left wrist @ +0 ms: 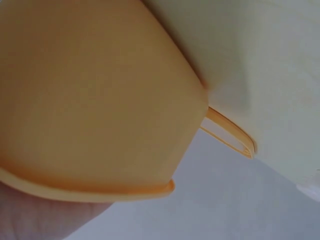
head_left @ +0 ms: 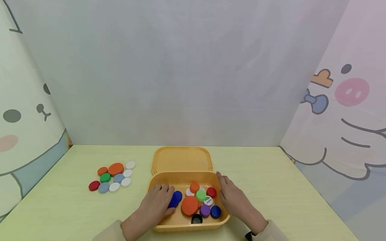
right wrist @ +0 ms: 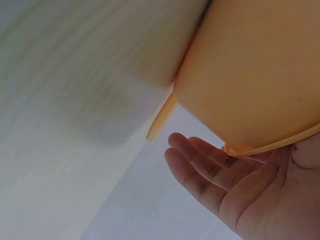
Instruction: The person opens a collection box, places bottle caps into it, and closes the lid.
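Note:
A yellow-orange plastic box [head_left: 181,226] stands in front of me with several bottle caps inside. My left hand [head_left: 155,202] reaches over its left side, palm down. Two dark blue caps [head_left: 174,201] lie between the thumb and index finger; I cannot tell whether they are pinched. On the right rim rests my right hand [head_left: 236,199], its fingers extended along the outside in the right wrist view. Nearby inside are a large orange cap [head_left: 190,205], a light green cap [head_left: 201,195], a purple cap [head_left: 205,211], a red cap [head_left: 211,192] and a black cap [head_left: 197,219].
Behind the box lies its flat yellow-orange lid [head_left: 182,160]. Left on the table is a loose group of caps, including a large orange cap [head_left: 116,169], a green cap [head_left: 105,177], a dark red cap [head_left: 94,185] and several white and pale blue ones. A grey curtain [head_left: 178,73] hangs behind.

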The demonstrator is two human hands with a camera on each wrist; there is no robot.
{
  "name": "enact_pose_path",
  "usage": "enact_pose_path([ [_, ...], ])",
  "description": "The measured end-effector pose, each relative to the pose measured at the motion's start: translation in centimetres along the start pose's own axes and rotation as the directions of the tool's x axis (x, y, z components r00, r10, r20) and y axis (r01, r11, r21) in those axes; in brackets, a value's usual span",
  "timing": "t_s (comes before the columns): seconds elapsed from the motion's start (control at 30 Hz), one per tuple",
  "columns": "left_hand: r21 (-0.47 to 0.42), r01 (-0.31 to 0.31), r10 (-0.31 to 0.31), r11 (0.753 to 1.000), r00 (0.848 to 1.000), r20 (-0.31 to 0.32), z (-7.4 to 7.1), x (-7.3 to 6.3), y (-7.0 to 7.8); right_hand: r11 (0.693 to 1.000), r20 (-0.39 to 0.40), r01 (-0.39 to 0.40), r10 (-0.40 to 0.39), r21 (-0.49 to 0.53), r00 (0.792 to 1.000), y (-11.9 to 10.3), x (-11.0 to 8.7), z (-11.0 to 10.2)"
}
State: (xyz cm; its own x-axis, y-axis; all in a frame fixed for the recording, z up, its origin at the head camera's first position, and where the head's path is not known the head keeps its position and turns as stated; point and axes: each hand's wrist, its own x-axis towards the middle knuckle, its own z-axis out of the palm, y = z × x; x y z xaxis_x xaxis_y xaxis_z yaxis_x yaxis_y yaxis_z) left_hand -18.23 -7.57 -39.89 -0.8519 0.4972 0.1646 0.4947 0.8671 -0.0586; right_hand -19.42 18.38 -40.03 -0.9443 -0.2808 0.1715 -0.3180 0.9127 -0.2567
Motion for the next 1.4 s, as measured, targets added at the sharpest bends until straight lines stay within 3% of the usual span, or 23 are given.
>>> enact_pose_path([
  [0.3,-0.015,0.018,-0.019,1.0,0.999,-0.036,-0.9,0.1,-0.2,1.0,-0.006,0.001,-0.001,-0.011,1.0,0.2,0.1,0.1],
  [0.47,-0.031,0.047,-0.05,0.998,0.993,-0.105,-2.2,0.0,-0.8,1.0,0.003,-0.004,0.005,-0.008,1.0,0.1,0.1,0.0],
  [0.67,-0.058,0.104,-0.113,0.993,0.978,-0.178,-3.7,-0.2,-2.2,1.0,0.004,-0.003,0.003,-0.007,1.0,0.1,0.0,0.0],
  [0.87,-0.033,0.174,-0.177,0.984,0.964,-0.199,-4.0,-0.5,-4.2,1.0,0.008,-0.007,0.007,0.001,1.0,0.0,0.0,-0.1],
  [1.2,-0.006,0.221,-0.216,0.975,0.948,-0.235,-2.6,-1.4,-7.9,1.0,0.012,-0.015,0.015,0.008,1.0,0.0,0.1,0.0],
  [1.4,-0.014,0.267,-0.265,0.964,0.946,-0.185,-1.5,-1.8,-9.4,1.0,0.013,-0.017,0.017,0.013,1.0,0.0,0.1,0.0],
])
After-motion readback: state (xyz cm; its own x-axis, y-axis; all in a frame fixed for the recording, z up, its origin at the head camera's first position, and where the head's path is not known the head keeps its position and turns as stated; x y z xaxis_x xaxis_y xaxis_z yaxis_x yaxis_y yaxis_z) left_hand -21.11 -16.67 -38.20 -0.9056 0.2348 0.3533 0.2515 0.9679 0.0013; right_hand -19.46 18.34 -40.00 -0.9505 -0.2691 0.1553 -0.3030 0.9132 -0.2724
